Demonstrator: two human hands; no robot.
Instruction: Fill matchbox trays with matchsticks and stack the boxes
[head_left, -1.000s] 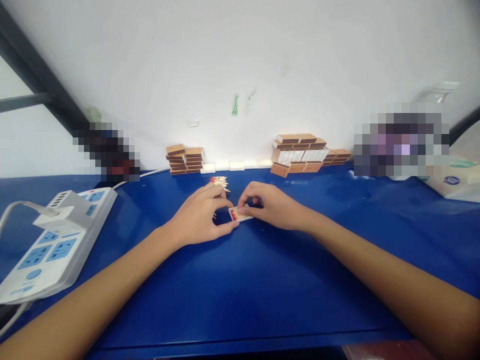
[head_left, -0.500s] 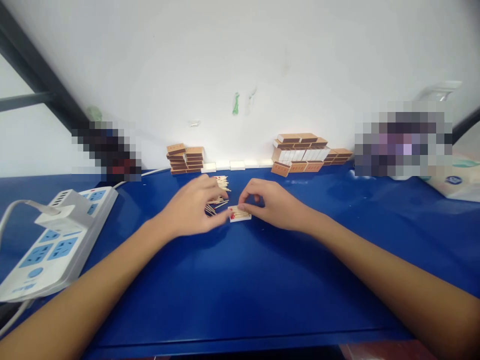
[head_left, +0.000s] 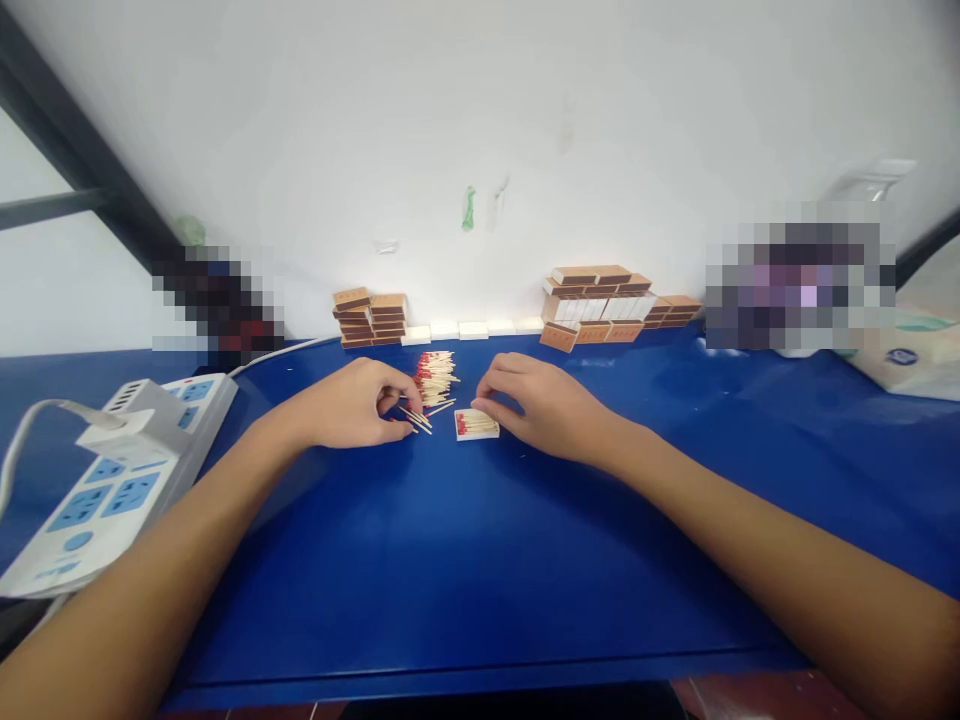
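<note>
A small white matchbox tray (head_left: 477, 435) holds a layer of matches (head_left: 474, 423), their red heads at the left end. At its far right corner is my right hand (head_left: 536, 403), thumb and fingers curled together against the tray. My left hand (head_left: 360, 405) is to the left of the tray, thumb and forefinger apart around a few loose matches (head_left: 417, 419) on the table; part of these is hidden by the fingers. Just behind them lies a larger pile of red-headed matches (head_left: 436, 378).
Stacked matchboxes (head_left: 388, 318) stand at the wall on the left, and a bigger stack (head_left: 600, 310) on the right. White trays (head_left: 473, 330) line the wall between them. A power strip (head_left: 176, 440) with a plugged-in adapter lies left on the blue table (head_left: 480, 580).
My left hand has drawn away from the tray, leftward to the loose matches, uncovering the pile. My right hand has shifted slightly back to the tray's right end.
</note>
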